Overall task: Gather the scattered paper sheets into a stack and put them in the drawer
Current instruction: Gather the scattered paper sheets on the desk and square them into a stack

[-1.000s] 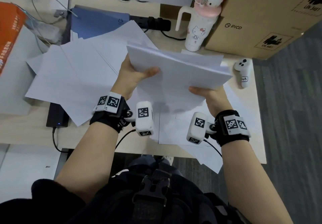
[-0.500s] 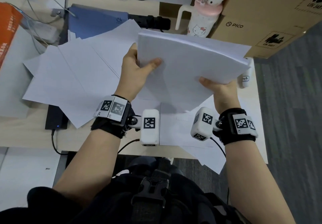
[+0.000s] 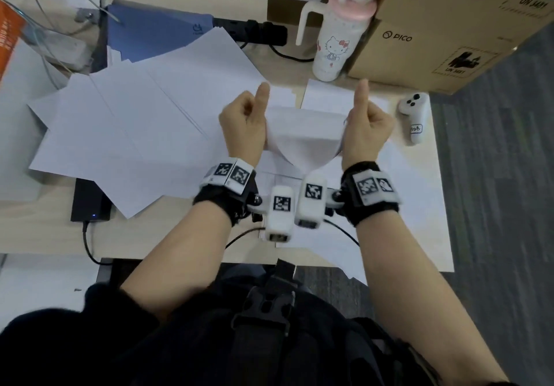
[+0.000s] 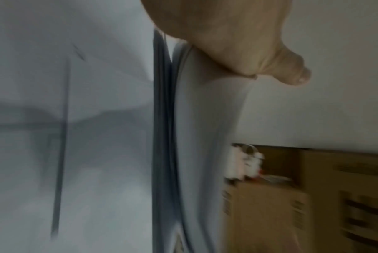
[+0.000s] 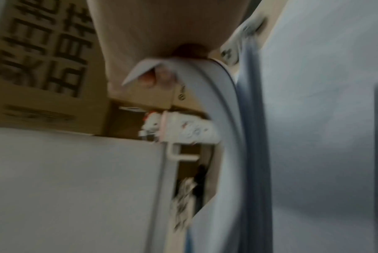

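A stack of white paper sheets stands on edge over the desk, bowed between my two hands. My left hand grips its left side and my right hand grips its right side, both with thumbs pointing up. The left wrist view shows the stack's edges below my left hand. The right wrist view shows the curved stack under my right hand. Several loose sheets lie spread over the desk's left half. More sheets lie under my wrists. No drawer is in view.
A Hello Kitty cup and a cardboard box stand at the back right, with a white controller beside them. A blue folder and a power strip sit behind the sheets. A black adapter lies near the front edge.
The stack was held raised and nearly flat; it now stands on edge, lower and closer to me. My hands have come closer together and both thumbs have lifted.
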